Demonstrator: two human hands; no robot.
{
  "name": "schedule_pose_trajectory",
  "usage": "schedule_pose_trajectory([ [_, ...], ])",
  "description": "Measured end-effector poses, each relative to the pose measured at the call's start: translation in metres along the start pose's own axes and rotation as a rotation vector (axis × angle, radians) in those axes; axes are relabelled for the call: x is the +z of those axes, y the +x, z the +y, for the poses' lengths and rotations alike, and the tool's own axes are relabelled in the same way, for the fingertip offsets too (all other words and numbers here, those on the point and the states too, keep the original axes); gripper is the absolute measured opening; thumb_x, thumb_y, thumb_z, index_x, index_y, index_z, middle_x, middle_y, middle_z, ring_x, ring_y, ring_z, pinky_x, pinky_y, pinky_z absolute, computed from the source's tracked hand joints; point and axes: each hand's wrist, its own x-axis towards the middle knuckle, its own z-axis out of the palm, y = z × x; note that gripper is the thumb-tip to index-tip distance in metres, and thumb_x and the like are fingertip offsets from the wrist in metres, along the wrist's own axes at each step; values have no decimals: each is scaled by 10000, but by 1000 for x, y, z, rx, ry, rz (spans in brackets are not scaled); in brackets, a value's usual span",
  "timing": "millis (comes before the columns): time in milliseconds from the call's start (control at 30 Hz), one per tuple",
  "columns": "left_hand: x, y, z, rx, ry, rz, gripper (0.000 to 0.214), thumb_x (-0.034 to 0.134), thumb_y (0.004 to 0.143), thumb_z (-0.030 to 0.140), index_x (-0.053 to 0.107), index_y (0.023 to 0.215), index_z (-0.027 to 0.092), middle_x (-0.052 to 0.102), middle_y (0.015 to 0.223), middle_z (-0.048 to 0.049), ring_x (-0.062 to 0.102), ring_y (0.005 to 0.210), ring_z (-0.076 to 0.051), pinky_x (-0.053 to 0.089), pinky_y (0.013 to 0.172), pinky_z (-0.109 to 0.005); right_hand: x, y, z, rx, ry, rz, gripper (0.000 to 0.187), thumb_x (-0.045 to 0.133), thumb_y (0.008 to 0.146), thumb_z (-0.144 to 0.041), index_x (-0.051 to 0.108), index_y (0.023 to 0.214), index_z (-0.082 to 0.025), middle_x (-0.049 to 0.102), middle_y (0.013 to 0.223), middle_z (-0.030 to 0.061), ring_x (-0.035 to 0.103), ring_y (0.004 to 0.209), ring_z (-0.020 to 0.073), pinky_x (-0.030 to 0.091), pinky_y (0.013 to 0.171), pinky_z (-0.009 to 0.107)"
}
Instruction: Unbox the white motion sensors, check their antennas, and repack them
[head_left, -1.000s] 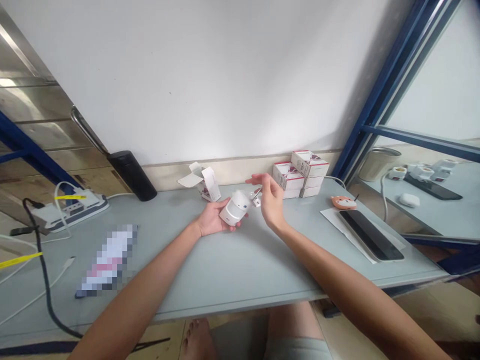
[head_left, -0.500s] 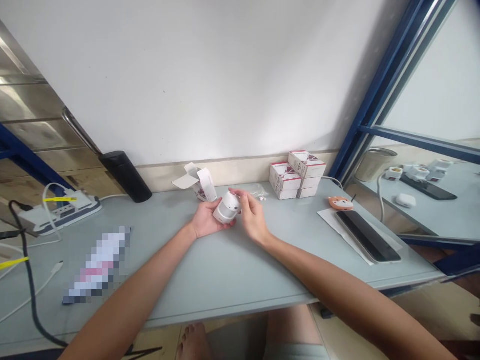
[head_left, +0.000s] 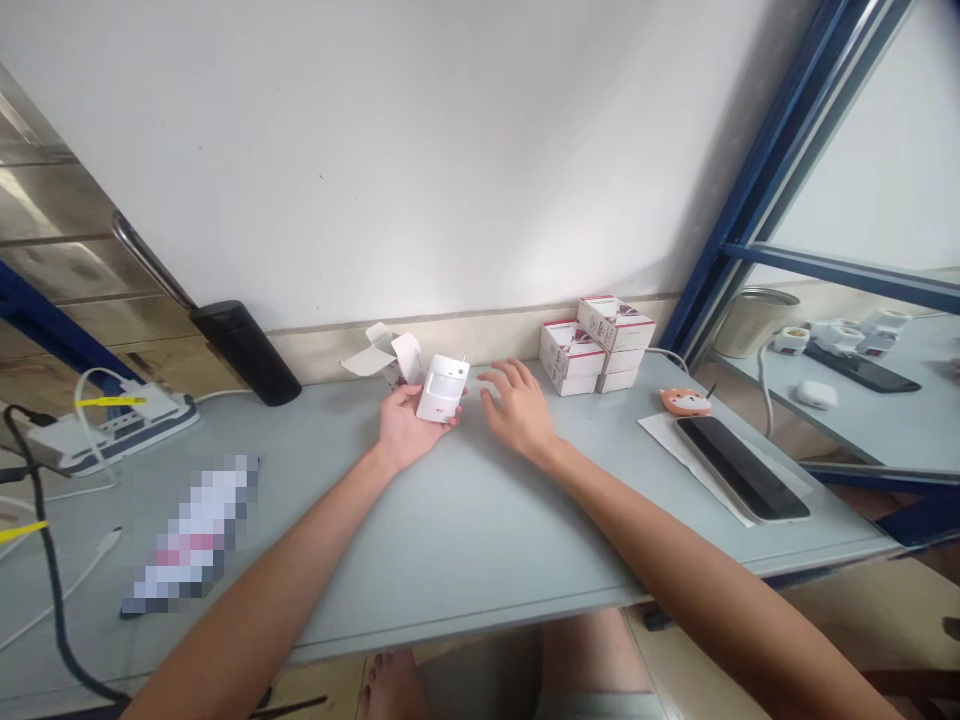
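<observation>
My left hand (head_left: 409, 425) holds a white plastic motion sensor (head_left: 441, 390) upright on its palm and fingers, with its lens front facing me and a short antenna at the top. My right hand (head_left: 517, 412) is off the sensor, just to its right, palm down with its fingers spread, low over the table (head_left: 480, 540). Behind the sensor stands an opened white carton (head_left: 390, 355), its flaps up. A stack of red-trimmed white boxes (head_left: 596, 345) is nearest my right hand's fingertips.
A black flask (head_left: 244, 352) lies at the wall, left of the carton. Further left are a power strip (head_left: 105, 430) and cables. On the right are an orange fox-shaped item (head_left: 684, 401) and a black phone (head_left: 739, 468) on white paper. A blue metal frame (head_left: 750, 220) stands beyond.
My right hand has let go of the sensor and moved right, its fingers spread. The sensor now stands upright in my left hand, with its front toward me.
</observation>
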Motion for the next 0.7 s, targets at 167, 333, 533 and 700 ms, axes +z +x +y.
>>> schedule_pose_trajectory([
  [167,2,0,-3,16,19,26,421,568,832,272,693,1175,63,751,1116,-257,695,807,-305,525,673,-393,15,-10,4,-52,-115,-250,431,538,1014,-251,622,1424,-150,577,1547,156,324,1580,381,237,1300,596],
  [333,1,1,-5,28,34,43,373,573,850,273,687,1153,89,760,1058,-228,698,777,-299,512,652,-383,14,-9,2,-36,-108,-256,466,524,1003,-208,590,1451,-94,655,1443,176,365,1562,368,233,1308,558],
  [533,2,1,-6,50,39,54,388,576,859,289,692,1164,79,766,1032,-221,704,773,-296,521,654,-380,11,-6,2,-9,-96,-236,454,520,976,-160,612,1418,-111,670,1417,175,397,1533,351,289,1276,555],
  [700,2,1,-5,65,25,81,402,565,845,287,701,1153,66,763,1035,-238,696,765,-286,521,635,-368,15,-8,2,-10,-89,-236,440,518,970,-143,635,1394,-139,682,1405,160,409,1520,352,268,1273,579],
])
